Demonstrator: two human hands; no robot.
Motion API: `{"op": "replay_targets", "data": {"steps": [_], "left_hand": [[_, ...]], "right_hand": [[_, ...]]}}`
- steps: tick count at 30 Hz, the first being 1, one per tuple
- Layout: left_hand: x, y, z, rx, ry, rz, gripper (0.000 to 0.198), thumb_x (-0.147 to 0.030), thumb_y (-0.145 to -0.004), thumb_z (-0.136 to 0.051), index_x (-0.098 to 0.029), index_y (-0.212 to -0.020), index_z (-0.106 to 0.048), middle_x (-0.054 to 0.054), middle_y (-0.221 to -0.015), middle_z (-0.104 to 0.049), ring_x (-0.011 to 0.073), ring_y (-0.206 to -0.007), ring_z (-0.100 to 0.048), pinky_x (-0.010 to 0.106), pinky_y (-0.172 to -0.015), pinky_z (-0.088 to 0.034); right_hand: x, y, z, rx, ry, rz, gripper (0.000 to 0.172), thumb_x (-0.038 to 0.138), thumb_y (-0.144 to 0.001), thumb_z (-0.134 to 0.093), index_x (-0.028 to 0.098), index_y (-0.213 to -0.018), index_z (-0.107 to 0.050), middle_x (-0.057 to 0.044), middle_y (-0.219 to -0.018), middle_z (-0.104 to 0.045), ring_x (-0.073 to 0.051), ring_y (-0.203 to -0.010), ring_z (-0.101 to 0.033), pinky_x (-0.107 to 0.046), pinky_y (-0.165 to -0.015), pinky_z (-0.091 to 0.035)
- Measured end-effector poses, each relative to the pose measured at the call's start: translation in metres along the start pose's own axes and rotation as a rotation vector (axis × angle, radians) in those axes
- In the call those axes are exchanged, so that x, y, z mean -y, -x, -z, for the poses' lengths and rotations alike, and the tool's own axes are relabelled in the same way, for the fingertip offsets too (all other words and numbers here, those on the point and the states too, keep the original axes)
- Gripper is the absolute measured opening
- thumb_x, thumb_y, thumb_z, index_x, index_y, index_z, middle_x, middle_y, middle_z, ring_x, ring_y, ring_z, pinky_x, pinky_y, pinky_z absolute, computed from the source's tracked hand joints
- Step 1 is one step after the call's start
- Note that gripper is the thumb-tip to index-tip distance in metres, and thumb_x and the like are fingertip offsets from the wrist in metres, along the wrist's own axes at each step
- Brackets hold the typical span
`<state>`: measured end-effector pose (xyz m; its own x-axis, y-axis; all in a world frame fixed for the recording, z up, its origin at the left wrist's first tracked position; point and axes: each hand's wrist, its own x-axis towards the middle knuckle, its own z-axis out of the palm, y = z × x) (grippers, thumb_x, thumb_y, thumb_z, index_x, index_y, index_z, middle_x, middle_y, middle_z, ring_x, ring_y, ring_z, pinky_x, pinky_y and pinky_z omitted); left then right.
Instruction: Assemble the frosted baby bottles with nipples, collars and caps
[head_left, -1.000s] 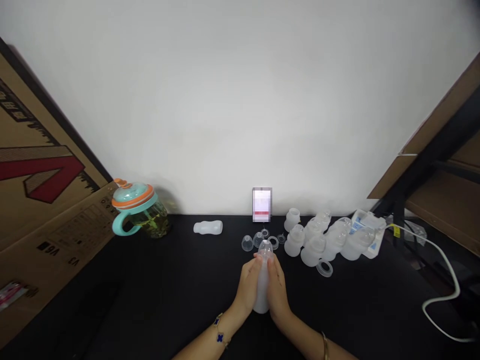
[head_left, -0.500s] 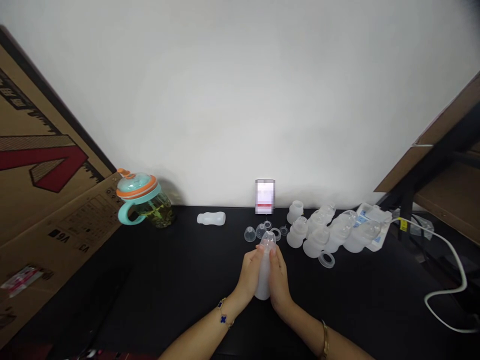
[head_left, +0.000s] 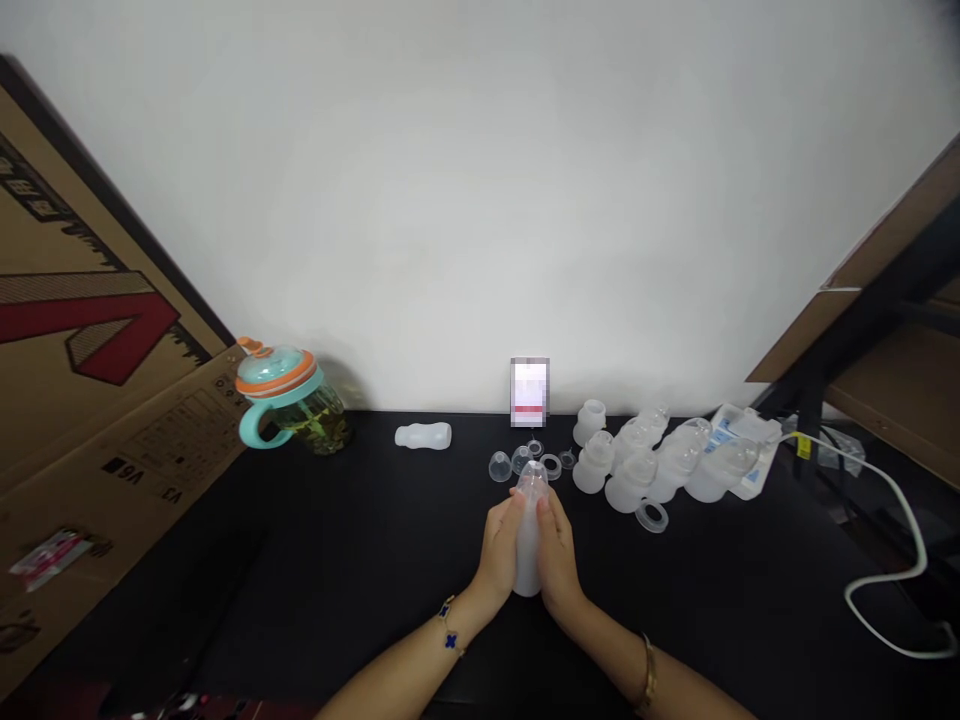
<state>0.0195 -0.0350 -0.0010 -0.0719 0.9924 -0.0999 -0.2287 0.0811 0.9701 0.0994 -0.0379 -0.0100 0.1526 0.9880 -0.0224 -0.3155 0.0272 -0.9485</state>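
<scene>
Upright between my palms stands a whitish baby bottle (head_left: 528, 550) topped by a clear dome cap (head_left: 533, 478). My left hand (head_left: 499, 545) wraps its left side, and my right hand (head_left: 559, 555) wraps its right side. Both thumbs press just below the cap. Right behind the bottle lie two small clear domes (head_left: 500, 466) and several clear rings (head_left: 551, 466). To the right, a group of similar translucent bottles (head_left: 631, 480) stands close together, some with clear caps, with a loose ring (head_left: 652, 516) in front.
A white bottle (head_left: 423, 436) lies on its side on the black table (head_left: 360, 560). A teal-and-orange lidded jug (head_left: 292, 400) stands left by a cardboard box (head_left: 172, 430). A blurred screen (head_left: 530, 392) leans on the wall. A white cable (head_left: 900, 500) and plastic packaging (head_left: 739, 450) lie right.
My hands stay closed around the bottle. The thumbs and the capped bottle have shifted very slightly; the other things stay in place.
</scene>
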Motion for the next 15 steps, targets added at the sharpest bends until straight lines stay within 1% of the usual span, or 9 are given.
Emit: {"op": "replay_targets", "data": {"steps": [2, 6, 12, 15], "left_hand": [[0.0022, 0.0015, 0.0006, -0.015, 0.020, -0.005, 0.066, -0.078, -0.076, -0.060, -0.013, -0.077, -0.068, 0.002, -0.066, -0.059, 0.0143, -0.060, -0.047, 0.027, -0.056, -0.040], [0.0029, 0.0038, 0.0001, -0.012, 0.052, -0.009, 0.063, -0.075, -0.077, -0.061, -0.013, -0.077, -0.070, 0.003, -0.067, -0.061, 0.0155, -0.062, -0.050, 0.028, -0.057, -0.042], [0.0067, 0.0039, 0.0008, -0.052, 0.084, -0.003, 0.061, -0.074, -0.076, -0.064, -0.013, -0.081, -0.071, 0.004, -0.071, -0.064, 0.0162, -0.064, -0.053, 0.029, -0.059, -0.045], [0.0087, 0.0036, 0.0017, -0.034, 0.090, 0.003, 0.062, -0.074, -0.077, -0.063, -0.012, -0.082, -0.072, 0.004, -0.072, -0.065, 0.0162, -0.065, -0.054, 0.029, -0.059, -0.045]], "right_hand": [[0.0020, 0.0005, 0.0002, 0.020, -0.004, 0.002, 0.049, 0.063, -0.085, -0.064, 0.021, -0.109, -0.073, -0.008, -0.101, -0.076, -0.027, -0.092, -0.069, -0.036, -0.080, -0.055], [0.0058, 0.0017, 0.0009, 0.051, -0.005, 0.019, 0.045, 0.059, -0.086, -0.065, 0.021, -0.109, -0.073, -0.008, -0.098, -0.076, -0.024, -0.083, -0.068, -0.034, -0.074, -0.055], [0.0069, 0.0016, 0.0012, 0.069, -0.009, 0.033, 0.043, 0.058, -0.086, -0.066, 0.021, -0.106, -0.073, -0.007, -0.100, -0.075, -0.024, -0.086, -0.068, -0.032, -0.074, -0.054], [0.0065, 0.0013, 0.0017, 0.075, -0.013, 0.036, 0.042, 0.057, -0.087, -0.066, 0.021, -0.108, -0.073, -0.007, -0.101, -0.075, -0.024, -0.087, -0.068, -0.032, -0.076, -0.054]]}}
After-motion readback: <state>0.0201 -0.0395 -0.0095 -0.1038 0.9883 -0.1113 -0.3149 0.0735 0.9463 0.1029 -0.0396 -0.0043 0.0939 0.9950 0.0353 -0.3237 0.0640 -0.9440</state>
